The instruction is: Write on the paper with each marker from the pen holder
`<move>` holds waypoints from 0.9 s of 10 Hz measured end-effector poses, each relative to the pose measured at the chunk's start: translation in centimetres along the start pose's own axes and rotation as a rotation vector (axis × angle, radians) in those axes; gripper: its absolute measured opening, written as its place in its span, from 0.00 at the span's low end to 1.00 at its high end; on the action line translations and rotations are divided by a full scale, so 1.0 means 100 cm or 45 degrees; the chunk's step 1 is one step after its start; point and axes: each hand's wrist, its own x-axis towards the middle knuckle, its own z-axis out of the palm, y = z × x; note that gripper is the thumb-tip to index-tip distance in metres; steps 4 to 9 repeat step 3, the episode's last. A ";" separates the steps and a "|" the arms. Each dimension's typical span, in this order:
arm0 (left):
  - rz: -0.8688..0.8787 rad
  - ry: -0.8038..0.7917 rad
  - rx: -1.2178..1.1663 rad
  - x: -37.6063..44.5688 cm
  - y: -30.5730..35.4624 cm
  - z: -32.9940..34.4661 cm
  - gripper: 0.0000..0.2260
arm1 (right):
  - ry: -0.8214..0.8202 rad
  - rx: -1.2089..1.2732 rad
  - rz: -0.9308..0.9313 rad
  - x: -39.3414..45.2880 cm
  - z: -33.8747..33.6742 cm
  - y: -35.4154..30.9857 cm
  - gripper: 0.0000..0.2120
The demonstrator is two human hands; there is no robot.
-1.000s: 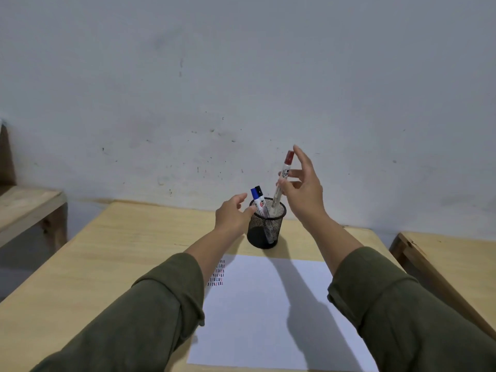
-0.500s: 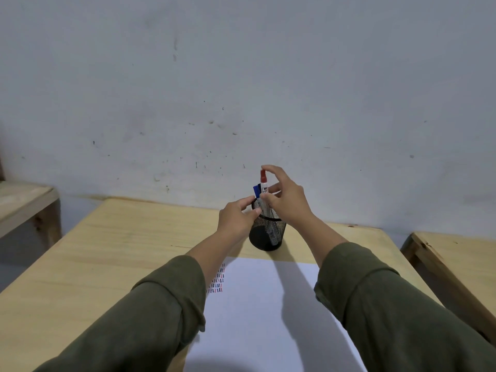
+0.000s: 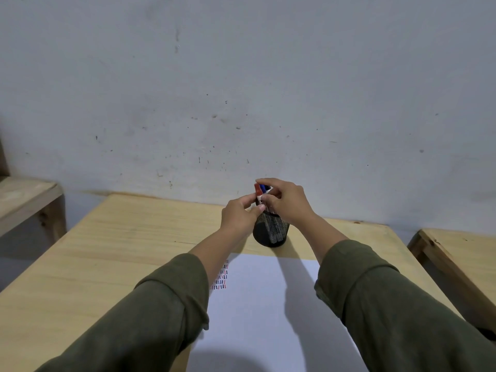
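Both hands pinched on upright red-capped marker (image 3: 258, 191) and blue-capped marker (image 3: 265, 188) atop black mesh pen holder (image 3: 271, 232): right hand (image 3: 288, 202) gripping from right, left hand (image 3: 240, 214) from left, white paper (image 3: 268, 304) just near.

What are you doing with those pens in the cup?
A person in green sleeves has both hands at a black mesh pen holder on a wooden table. The right hand and the left hand are pinching at the tops of a red marker and a blue marker standing in the holder. Which hand grips which marker is hard to tell. The paper in front already has rows of small red and dark strokes near its left edge.
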 end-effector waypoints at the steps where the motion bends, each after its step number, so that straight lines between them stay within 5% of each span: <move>1: 0.010 -0.004 -0.005 0.003 -0.002 0.001 0.16 | 0.012 -0.036 -0.006 0.000 0.000 0.003 0.19; 9: -0.033 0.069 0.045 0.001 0.002 0.000 0.22 | 0.067 -0.018 0.021 -0.005 -0.005 0.001 0.21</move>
